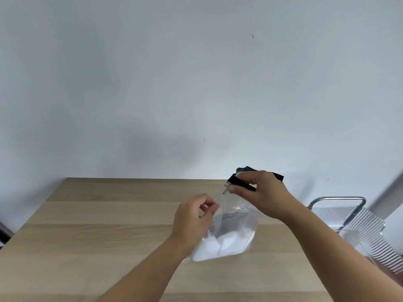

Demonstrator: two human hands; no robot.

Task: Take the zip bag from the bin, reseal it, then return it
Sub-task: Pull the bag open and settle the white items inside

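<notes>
The zip bag [234, 225] was clear plastic with a black band along its top and white contents at the bottom; dark stripes showed through its middle, perhaps printed lines, though blur hid the detail. The table [109, 236] was pale wood in lighter and darker planks. The bin [368, 232] was clear and ribbed. The wall [152, 83] was plain bluish white.

The zip bag [231, 232] is clear plastic with a black strip along its top — white contents gathered at its lower end. It is held up over the right half of the table [109, 236], tilted, its black top toward the far right and its bottom toward the near left. The bin [368, 227] — clear, ribbed plastic — stands at the table's right edge, apart from the bag.
</notes>
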